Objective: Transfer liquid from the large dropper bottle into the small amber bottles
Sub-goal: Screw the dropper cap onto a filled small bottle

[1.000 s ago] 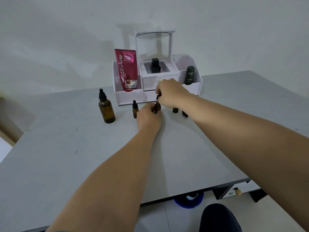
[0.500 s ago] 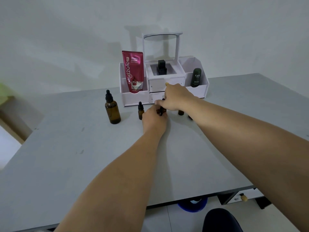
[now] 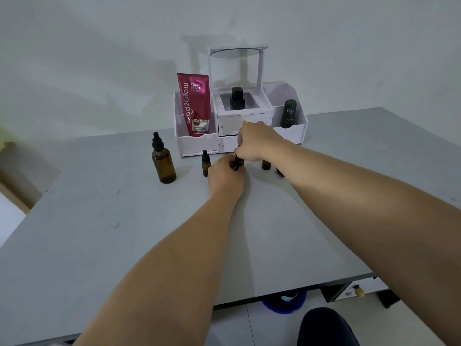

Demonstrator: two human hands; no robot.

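Observation:
The large amber dropper bottle (image 3: 162, 161) stands capped at the left of the grey table (image 3: 99, 233). A small amber bottle with a black dropper cap (image 3: 205, 164) stands to its right. My left hand (image 3: 225, 174) grips the body of another small amber bottle (image 3: 238, 163), mostly hidden between my hands. My right hand (image 3: 257, 144) pinches that bottle's black top from above. Behind my right forearm stands an uncapped small amber bottle (image 3: 266, 165), and a dark piece (image 3: 280, 173) beside it is mostly hidden.
A white cosmetic organizer (image 3: 289, 133) with a mirror stands at the table's back, holding a red tube (image 3: 195, 106), a black bottle (image 3: 237, 98) and a dark green bottle (image 3: 288, 114). A wall rises behind. A blue bucket (image 3: 284, 302) sits under the table's near edge.
My right hand has lowered and turned a little on the small bottle's top while my left hand keeps hold of the body. The camera view has shifted slightly.

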